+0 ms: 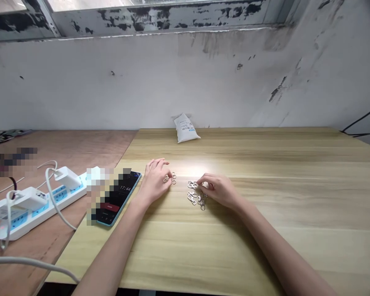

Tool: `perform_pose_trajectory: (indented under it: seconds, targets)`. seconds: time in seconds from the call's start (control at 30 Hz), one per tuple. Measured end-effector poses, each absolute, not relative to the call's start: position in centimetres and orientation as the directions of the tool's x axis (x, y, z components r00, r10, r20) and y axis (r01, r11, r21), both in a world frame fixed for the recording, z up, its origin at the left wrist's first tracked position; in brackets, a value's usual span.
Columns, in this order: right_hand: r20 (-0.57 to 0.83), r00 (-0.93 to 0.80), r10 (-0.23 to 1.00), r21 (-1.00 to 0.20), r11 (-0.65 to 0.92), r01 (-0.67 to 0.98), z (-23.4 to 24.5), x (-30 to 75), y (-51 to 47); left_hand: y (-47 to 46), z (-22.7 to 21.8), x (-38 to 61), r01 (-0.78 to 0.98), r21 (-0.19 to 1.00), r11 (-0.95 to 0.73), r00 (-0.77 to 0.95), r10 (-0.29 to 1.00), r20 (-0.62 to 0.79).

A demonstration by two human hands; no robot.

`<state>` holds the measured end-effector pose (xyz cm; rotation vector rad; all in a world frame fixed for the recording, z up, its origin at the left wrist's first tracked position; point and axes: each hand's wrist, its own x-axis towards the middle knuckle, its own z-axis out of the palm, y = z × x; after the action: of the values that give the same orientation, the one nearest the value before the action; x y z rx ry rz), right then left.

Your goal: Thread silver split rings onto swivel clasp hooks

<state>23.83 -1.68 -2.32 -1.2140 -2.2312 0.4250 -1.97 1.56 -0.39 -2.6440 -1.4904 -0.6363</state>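
My left hand rests on the light wood table with its thumb and forefinger curled together over a few small metal rings. One ring shows at its fingertips, in a pinch; the other fingers reach forward. To the right lies a loose cluster of several silver swivel clasps. My right hand comes in from the right, thumb and forefinger closed on a clasp at the cluster's upper edge. Its fingertips partly cover that clasp.
A phone lies left of my left forearm. Beyond it, a white power strip with chargers and cables sits on a brown surface. A white plastic packet stands near the wall. A black cable is at the far right.
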Motion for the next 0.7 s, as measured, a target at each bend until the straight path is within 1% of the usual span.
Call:
perform_pose_trajectory:
  seconds: [0.1,0.17,0.23,0.3,0.43,0.5,0.57,0.7]
  targets:
    - [0.277,-0.445,0.851,-0.546,0.521,0.656,-1.7,24.5,-1.7,1.5,-0.5,-2.0,0.822,0.163,-0.546,0.466,0.809,0.36]
    - [0.271,-0.365,0.891,-0.519,0.455,0.724,-1.4,25.1,-1.6,1.5,-0.4,-2.0,0.82,0.159,-0.55,0.471,0.806,0.359]
    - [0.243,-0.271,0.931,-0.449,0.356,0.82,-1.3,25.7,-1.3,1.5,-0.4,-2.0,0.819,0.148,-0.554,0.478,0.802,0.359]
    - [0.206,-0.226,0.952,-0.355,0.287,0.889,-1.4,26.0,-1.2,1.4,-0.3,-1.9,0.82,0.142,-0.555,0.481,0.801,0.356]
    - [0.177,-0.244,0.954,-0.192,0.276,0.942,-1.5,25.3,-1.3,1.4,-0.4,-1.7,0.824,0.168,-0.541,0.462,0.813,0.354]
    - [0.166,-0.241,0.956,-0.141,0.265,0.954,-1.4,24.7,-1.4,1.3,-0.5,-1.5,0.82,0.19,-0.539,0.453,0.816,0.359]
    - [0.139,-0.21,0.968,-0.136,0.229,0.964,-1.2,24.2,-1.5,1.2,-0.6,-1.2,0.812,0.208,-0.546,0.453,0.813,0.366]
    - [0.053,-0.142,0.988,-0.207,0.15,0.967,-0.6,23.7,-1.7,0.9,-0.6,-0.8,0.794,0.228,-0.563,0.462,0.804,0.374]
